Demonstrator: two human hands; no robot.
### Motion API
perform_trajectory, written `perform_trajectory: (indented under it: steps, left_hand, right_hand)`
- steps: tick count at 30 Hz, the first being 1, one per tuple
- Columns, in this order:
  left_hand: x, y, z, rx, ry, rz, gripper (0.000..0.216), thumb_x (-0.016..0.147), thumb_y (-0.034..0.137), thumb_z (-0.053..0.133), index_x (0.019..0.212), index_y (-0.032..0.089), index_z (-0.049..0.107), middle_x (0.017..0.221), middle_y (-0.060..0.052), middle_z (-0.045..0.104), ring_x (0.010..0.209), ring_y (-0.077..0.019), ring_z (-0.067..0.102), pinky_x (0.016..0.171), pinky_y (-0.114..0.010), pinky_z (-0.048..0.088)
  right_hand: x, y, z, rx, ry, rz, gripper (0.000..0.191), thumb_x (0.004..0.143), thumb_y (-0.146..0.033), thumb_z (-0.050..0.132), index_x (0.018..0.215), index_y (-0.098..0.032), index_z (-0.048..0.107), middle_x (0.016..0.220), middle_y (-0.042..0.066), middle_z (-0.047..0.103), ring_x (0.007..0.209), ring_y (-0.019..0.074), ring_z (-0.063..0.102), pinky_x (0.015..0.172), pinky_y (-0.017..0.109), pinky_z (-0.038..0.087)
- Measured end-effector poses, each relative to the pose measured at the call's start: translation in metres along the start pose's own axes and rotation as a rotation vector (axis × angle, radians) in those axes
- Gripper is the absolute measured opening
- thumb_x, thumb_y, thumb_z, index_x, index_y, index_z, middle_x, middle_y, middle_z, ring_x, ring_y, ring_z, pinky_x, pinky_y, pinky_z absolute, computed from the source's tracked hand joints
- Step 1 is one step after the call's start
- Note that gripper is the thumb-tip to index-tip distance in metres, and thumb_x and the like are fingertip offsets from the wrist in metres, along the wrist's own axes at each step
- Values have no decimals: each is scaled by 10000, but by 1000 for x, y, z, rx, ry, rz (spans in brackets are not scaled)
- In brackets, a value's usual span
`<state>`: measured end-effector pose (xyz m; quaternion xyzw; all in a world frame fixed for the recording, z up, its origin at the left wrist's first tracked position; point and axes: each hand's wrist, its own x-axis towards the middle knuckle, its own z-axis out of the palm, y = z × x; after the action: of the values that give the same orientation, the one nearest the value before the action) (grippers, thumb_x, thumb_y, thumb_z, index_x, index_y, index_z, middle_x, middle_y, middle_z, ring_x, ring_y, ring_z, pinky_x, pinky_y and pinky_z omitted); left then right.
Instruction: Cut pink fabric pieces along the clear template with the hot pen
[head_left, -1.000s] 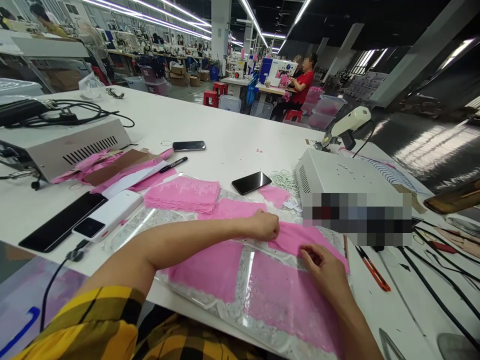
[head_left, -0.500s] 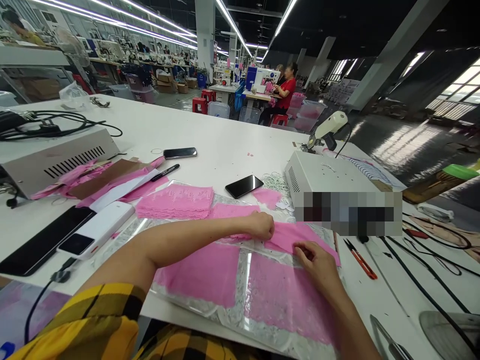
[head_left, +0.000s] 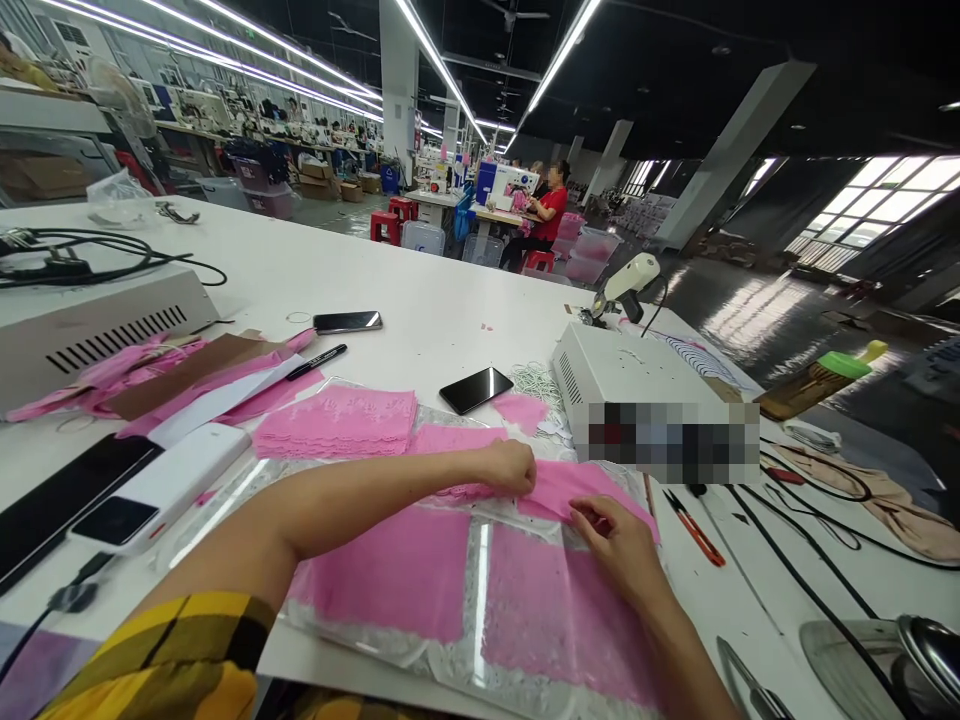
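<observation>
My left hand (head_left: 511,467) is closed at the left end of a small pink fabric piece (head_left: 581,487), its fingertips turned away from view. At the lower edge of that same piece, the thumb and fingers of my right hand (head_left: 616,535) are pinched together. Left of my hands lies a stack of pink lace-edged pieces (head_left: 337,420), with another pink pile (head_left: 454,440) partly under my left forearm. Nearer to me, one plain pink panel (head_left: 390,570) and one lacy pink panel (head_left: 562,610) lie flat on a clear plastic-covered board (head_left: 474,600).
Two phones, one of them a black phone (head_left: 475,390), lie beyond the stacks. A grey metal box (head_left: 637,370) stands at right, near orange-handled snips (head_left: 697,530) and black cables. A white power bank (head_left: 169,485), a marker (head_left: 317,361) and fabric scraps are at left.
The whole view has shifted slightly, with things on the table sitting a little further left and lower. Both hands keep nearly the same places on the pink fabric piece.
</observation>
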<state>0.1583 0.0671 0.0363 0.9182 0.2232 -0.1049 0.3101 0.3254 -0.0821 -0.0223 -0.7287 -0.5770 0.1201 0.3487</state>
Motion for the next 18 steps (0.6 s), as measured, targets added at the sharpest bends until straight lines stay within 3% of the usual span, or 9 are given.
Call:
perform_trajectory:
  steps: [6,12,18]
  left_hand:
    - [6,-3,-3,-84,10,7,338,953,361,584,1220,153,578,1226,-90,594,1052,-223,615,887,-419,546]
    - [10,-5,-4,-184,-16,-12,346,949,358,591,1225,149,575,1227,-92,593,1051,-223,616,881,-419,548]
    - [7,-4,-6,-227,-37,-61,353,944,361,598,1222,144,578,1229,-89,593,1054,-231,615,878,-419,549]
  right_hand:
    - [-1,-10,5,-36,44,-113,296,834,-452,559,907,-215,721,894,80,708,724,190,638,659,323,550]
    - [-4,-22,18,-79,106,-236,220,875,-367,526,912,-231,695,942,81,672,907,217,638,799,362,544]
    - [0,-22,29,-130,178,-298,171,887,-338,543,877,-223,668,936,75,638,876,202,622,751,329,534]
